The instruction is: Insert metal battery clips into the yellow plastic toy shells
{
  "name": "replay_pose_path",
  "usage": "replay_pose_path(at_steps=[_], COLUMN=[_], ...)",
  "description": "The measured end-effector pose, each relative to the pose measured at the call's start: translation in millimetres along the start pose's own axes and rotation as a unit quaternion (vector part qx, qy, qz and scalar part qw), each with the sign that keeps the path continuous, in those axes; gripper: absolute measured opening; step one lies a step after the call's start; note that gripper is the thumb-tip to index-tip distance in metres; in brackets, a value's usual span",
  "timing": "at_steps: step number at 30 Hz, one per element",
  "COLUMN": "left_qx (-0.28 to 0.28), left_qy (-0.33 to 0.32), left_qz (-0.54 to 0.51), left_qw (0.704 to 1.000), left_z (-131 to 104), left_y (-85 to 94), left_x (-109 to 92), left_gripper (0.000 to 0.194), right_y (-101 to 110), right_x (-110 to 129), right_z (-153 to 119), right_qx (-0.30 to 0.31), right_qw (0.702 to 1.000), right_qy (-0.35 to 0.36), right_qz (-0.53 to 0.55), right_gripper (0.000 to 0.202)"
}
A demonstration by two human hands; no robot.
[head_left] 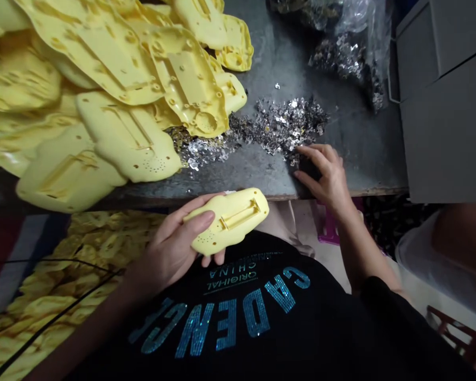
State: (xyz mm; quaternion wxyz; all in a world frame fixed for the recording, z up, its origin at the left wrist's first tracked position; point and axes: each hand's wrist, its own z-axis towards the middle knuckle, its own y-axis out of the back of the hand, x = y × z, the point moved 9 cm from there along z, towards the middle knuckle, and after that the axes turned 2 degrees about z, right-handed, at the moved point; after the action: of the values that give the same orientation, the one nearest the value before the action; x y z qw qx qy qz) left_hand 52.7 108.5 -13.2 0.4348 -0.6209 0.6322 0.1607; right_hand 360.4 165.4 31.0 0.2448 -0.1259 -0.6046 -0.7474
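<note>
Near the front edge of the dark work table (365, 143), and in front of the wearer's black shirt (317, 328), one yellow shell (238, 218) is held in the left hand (170, 251). The left hand pinches the shell at its left end: the thumb presses on the upper face and the fingers support the underside. The shell lies tilted, with its long rectangular recess and a group of small perforations facing up. The right hand (331, 177) is positioned at the near edge of a pile of small metal pieces (289, 124) spread across the table. Its thumb and forefinger are parted, with a visible gap between them; whether a single piece rests against a fingertip cannot be told. To the left of the metal pieces, a stack of yellow shells (133, 140) covers the table corner, some with the ribbed inner side up and others with the outer side up; the nearest ones adjoin the metal pieces. Below table level at the left is a further heap of yellow parts (75, 264), crossed by a thin black cable (59, 307). At the far right of the table, a transparent bag (355, 21) contains more metal pieces, located beside a grey cabinet (452, 116).
</note>
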Motion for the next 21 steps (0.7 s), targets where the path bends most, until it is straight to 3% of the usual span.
replay_pose_path(at_steps=[2,7,10,15,21], left_qx=[-0.005,-0.011,-0.007,-0.006,0.006], left_qy=[0.004,0.005,-0.003,-0.019,-0.046], left_qz=[-0.003,-0.01,-0.014,-0.012,-0.013], left_qw=[1.0,1.0,1.0,1.0,0.999], left_z=[0,1,3,3,-1], left_y=[-2.0,-4.8,-6.1,-9.6,-12.4], left_x=[0,0,1,1,-6], left_gripper=[0.068,0.062,0.058,0.064,0.066], right_y=[5,32,37,13,-10], right_x=[7,-9,1,34,40], right_z=[-10,-28,-32,-17,2], right_qx=[-0.005,-0.076,-0.107,-0.062,-0.015], right_qw=[0.999,0.996,0.994,0.996,0.994], right_qy=[0.011,-0.032,-0.028,0.017,0.029], right_qz=[0.031,0.041,0.018,-0.07,-0.108], right_gripper=[0.039,0.02,0.014,0.014,0.02])
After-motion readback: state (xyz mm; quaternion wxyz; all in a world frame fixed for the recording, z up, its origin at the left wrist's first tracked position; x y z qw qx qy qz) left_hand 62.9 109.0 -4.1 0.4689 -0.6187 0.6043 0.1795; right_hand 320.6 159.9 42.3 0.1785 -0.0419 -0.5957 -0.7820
